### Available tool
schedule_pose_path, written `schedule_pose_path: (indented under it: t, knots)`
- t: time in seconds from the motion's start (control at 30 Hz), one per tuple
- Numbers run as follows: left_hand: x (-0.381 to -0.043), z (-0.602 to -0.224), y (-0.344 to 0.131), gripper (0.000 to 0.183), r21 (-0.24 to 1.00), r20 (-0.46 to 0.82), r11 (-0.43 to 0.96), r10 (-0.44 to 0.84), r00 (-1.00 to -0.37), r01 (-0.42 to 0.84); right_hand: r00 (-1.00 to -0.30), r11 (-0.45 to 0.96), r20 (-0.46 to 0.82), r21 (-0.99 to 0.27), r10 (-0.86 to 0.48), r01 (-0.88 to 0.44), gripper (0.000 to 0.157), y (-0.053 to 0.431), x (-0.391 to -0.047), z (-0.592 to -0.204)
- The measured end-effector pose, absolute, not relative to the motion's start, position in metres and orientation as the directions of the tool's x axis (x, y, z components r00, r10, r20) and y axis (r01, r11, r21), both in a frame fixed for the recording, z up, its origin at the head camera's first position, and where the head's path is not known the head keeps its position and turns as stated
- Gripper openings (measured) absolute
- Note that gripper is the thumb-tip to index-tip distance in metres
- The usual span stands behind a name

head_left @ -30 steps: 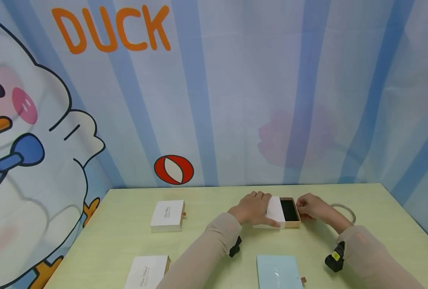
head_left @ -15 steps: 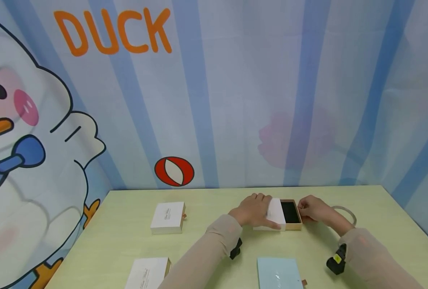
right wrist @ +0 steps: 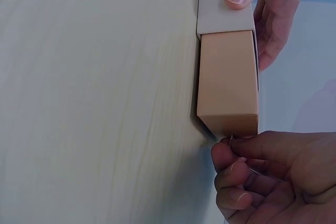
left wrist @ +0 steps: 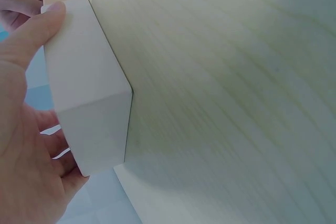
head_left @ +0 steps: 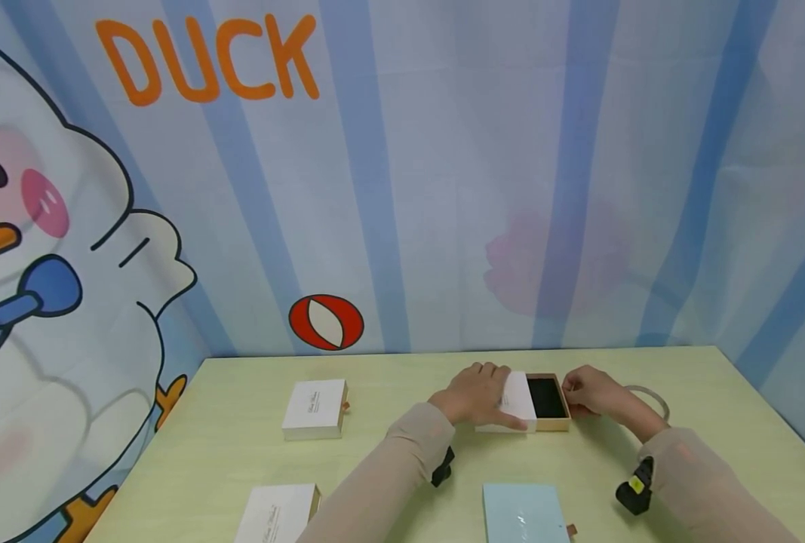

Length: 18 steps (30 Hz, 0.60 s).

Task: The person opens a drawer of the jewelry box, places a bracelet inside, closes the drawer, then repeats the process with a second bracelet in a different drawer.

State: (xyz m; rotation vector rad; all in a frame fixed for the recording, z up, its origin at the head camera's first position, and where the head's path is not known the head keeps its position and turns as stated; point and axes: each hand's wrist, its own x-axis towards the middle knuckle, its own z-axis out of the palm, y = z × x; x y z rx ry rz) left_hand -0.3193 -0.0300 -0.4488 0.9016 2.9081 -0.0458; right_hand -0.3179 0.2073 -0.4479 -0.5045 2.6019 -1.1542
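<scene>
A white cardboard sleeve (head_left: 519,396) of a sliding drawer box lies near the back right of the table. My left hand (head_left: 475,396) grips it across the width, thumb on the near side and the other fingers at the far side, as the left wrist view also shows. Out of the sleeve's right end sticks a tan drawer (right wrist: 228,74), partly pulled out, with a black interior (head_left: 546,397). At the drawer's outer end my right hand (head_left: 594,392) pinches a small pull tab between thumb and index finger; the fingers mostly hide the tab.
Two white boxes stand on the left, one at the back (head_left: 314,407) and one in front (head_left: 276,513) by my left sleeve. A light blue box (head_left: 520,513) with a brown tab lies front centre. Behind my right wrist is a grey loop (head_left: 660,400).
The drawer has slid slightly farther right out of the sleeve, with my right hand moving along with it. My left hand and the white sleeve stay in place.
</scene>
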Motion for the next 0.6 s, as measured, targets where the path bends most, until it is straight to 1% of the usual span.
schedule_pose_path:
  t: [0.6]
  knots:
    - [-0.3173, -0.4451, -0.0311, 0.097, 0.005, -0.098, 0.818, 0.573, -0.814, 0.575, -0.903, 0.631, -0.088, -0.744, -0.420, -0.220, 0.017, 0.2135, -0.3183, -0.4457]
